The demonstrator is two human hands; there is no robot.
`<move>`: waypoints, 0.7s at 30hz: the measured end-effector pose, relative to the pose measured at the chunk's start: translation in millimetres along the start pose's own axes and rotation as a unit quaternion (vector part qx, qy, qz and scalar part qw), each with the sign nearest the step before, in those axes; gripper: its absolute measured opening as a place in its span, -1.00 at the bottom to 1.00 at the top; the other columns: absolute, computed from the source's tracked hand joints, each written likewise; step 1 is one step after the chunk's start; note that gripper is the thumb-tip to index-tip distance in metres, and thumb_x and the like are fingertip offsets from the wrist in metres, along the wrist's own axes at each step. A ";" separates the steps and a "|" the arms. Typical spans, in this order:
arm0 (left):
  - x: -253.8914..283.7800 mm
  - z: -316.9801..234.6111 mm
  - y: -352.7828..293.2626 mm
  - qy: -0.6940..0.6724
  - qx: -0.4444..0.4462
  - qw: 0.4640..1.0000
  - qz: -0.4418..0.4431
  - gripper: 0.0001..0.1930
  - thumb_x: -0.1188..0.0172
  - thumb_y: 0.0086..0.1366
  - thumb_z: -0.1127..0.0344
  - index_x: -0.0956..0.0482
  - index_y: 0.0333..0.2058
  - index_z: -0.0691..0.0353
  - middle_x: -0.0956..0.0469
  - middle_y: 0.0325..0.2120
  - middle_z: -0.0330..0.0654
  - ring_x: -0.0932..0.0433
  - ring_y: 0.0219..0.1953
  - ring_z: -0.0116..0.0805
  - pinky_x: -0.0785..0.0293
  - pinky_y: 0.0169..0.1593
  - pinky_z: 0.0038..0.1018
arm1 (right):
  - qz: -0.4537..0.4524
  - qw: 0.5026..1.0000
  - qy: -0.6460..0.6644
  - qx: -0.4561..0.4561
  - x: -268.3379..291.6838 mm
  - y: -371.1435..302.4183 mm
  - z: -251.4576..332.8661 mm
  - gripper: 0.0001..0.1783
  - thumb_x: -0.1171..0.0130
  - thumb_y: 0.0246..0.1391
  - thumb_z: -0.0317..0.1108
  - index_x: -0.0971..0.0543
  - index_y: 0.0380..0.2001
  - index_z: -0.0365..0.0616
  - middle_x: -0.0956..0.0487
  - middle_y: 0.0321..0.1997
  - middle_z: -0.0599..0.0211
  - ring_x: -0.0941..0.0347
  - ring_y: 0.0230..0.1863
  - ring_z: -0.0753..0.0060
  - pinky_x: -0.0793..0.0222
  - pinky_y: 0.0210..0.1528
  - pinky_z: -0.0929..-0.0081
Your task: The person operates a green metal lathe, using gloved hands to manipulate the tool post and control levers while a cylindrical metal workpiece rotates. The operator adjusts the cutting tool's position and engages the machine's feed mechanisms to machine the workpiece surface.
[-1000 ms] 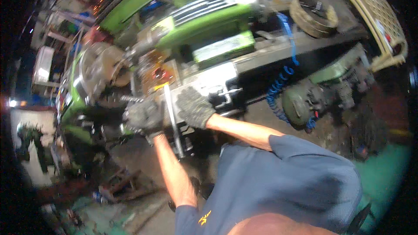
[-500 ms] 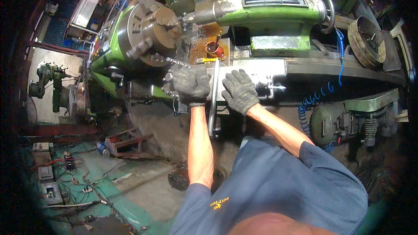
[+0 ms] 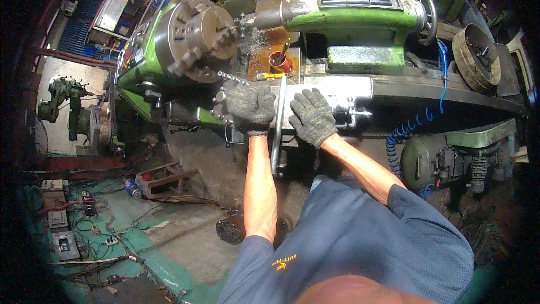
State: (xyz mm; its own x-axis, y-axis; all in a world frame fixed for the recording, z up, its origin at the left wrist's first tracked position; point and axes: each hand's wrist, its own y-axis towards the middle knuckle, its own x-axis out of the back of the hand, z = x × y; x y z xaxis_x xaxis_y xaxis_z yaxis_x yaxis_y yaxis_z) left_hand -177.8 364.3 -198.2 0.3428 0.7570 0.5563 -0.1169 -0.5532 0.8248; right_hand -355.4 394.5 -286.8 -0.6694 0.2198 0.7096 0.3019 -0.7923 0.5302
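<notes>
A green metal lathe stands before me, its round steel chuck (image 3: 197, 39) at the left with stepped jaws facing the tailstock (image 3: 354, 14). My left hand (image 3: 250, 107), in a grey knitted work glove, is curled closed over the tool post (image 3: 220, 97), whose bolts stick out beside it. What its fingers grip is hidden. Gloved the same way, my right hand (image 3: 312, 115) lies flat with fingers extended on the bright metal slide (image 3: 354, 87). A long steel bar (image 3: 279, 129) slants between the two hands.
Behind the slide stand a red pot with a brush (image 3: 279, 62) and a yellow-handled tool (image 3: 270, 76). A round metal pan (image 3: 475, 56) sits at the right, near a coiled blue air hose (image 3: 394, 146). Cables and electrical boxes (image 3: 66, 245) lie on the floor at left.
The chuck's jaws show in a different position, so it has turned. The whole view has shifted slightly. Both hands keep their places on the lathe.
</notes>
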 end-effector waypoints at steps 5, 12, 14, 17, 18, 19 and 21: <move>-0.9 -2.5 2.3 -0.005 -0.002 1.000 -0.017 -0.74 -0.19 0.26 0.24 -0.53 -0.62 0.11 -0.49 -0.61 -0.18 -0.46 -0.47 -0.04 -0.34 -0.30 -0.12 | 0.003 1.000 0.001 -0.005 0.9 0.0 -0.3 -0.55 -0.30 0.03 -0.11 -0.64 -0.04 -0.12 -0.57 0.15 0.05 -0.39 0.27 -0.11 -0.12 0.45 -0.13; -3.1 1.2 -1.8 0.004 0.000 1.000 -0.021 -0.73 -0.17 0.27 0.19 -0.52 -0.61 0.07 -0.48 -0.60 -0.17 -0.45 -0.47 -0.02 -0.34 -0.30 -0.10 | 0.005 1.000 -0.001 -0.003 -1.6 -1.7 -1.6 -0.55 -0.28 0.05 -0.11 -0.63 -0.04 -0.13 -0.56 0.16 0.04 -0.38 0.29 -0.11 -0.09 0.46 -0.12; -3.5 1.4 -2.5 -0.016 0.008 1.000 -0.010 -0.73 -0.15 0.28 0.16 -0.52 -0.60 0.05 -0.49 -0.58 -0.17 -0.46 -0.45 -0.01 -0.34 -0.29 -0.08 | 0.008 1.000 -0.002 -0.004 -0.1 -0.6 -1.6 -0.55 -0.28 0.05 -0.11 -0.63 -0.04 -0.13 -0.56 0.16 0.04 -0.38 0.29 -0.10 -0.09 0.46 -0.12; -0.9 9.5 -6.3 0.033 -0.023 0.999 0.009 -0.73 -0.15 0.27 0.13 -0.52 -0.59 0.03 -0.50 -0.57 -0.18 -0.48 -0.43 -0.02 -0.35 -0.28 -0.09 | 0.017 1.000 -0.003 -0.002 1.2 0.6 -0.1 -0.55 -0.27 0.05 -0.11 -0.63 -0.04 -0.13 -0.56 0.16 0.04 -0.38 0.28 -0.11 -0.10 0.46 -0.12; -6.7 17.1 -14.9 0.060 -0.022 0.998 -0.003 -0.74 -0.15 0.27 0.14 -0.52 -0.59 0.02 -0.50 -0.58 -0.19 -0.48 -0.42 -0.03 -0.35 -0.28 -0.09 | 0.016 1.000 -0.003 -0.001 1.2 0.6 1.0 -0.55 -0.27 0.05 -0.11 -0.63 -0.04 -0.13 -0.56 0.15 0.04 -0.39 0.28 -0.11 -0.10 0.46 -0.12; -7.8 15.4 -12.2 0.085 -0.023 0.996 -0.015 -0.74 -0.16 0.26 0.14 -0.52 -0.60 0.02 -0.50 -0.58 -0.20 -0.48 -0.42 -0.03 -0.35 -0.28 -0.09 | 0.014 1.000 -0.005 -0.002 1.1 0.5 0.5 -0.55 -0.27 0.05 -0.11 -0.63 -0.04 -0.13 -0.57 0.15 0.05 -0.39 0.28 -0.11 -0.10 0.45 -0.12; -7.5 8.9 -8.3 0.079 -0.034 0.996 -0.015 -0.74 -0.16 0.26 0.13 -0.52 -0.60 0.01 -0.49 -0.59 -0.19 -0.47 -0.43 -0.04 -0.36 -0.27 -0.10 | 0.011 1.000 -0.004 -0.002 1.0 0.5 -0.8 -0.55 -0.28 0.05 -0.11 -0.64 -0.04 -0.13 -0.57 0.15 0.04 -0.39 0.28 -0.11 -0.10 0.45 -0.12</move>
State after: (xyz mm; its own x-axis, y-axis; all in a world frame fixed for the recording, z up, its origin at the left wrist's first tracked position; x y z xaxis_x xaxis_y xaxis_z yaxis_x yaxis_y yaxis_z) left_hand -171.2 360.1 -210.1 0.1964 0.8216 0.5352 -0.1733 -0.5081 0.8437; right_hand -356.5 393.8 -286.2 -0.6577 0.2072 0.7242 0.3134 -0.7990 0.5133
